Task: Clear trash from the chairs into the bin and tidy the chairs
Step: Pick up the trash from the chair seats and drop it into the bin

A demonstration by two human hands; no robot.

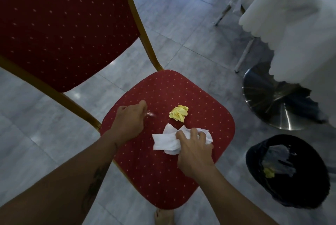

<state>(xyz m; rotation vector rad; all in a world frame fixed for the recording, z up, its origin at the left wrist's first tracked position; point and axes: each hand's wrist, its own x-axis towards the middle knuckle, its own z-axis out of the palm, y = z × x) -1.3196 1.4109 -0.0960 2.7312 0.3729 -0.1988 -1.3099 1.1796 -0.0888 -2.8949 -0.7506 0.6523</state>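
Found right grip (pixel 194 150) curled round the white tissue (pixel 163 141), lying nine-to-three on the chair seat (pixel 154 179), yellow paper ball (pixel 179 113) at its twelve, bin (pixel 254 153) at four; left grip (pixel 129 121) curled, contents too blurred to tell.

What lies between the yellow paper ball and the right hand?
Head view: a strip of bare red seat, then the white tissue that the right hand grips.
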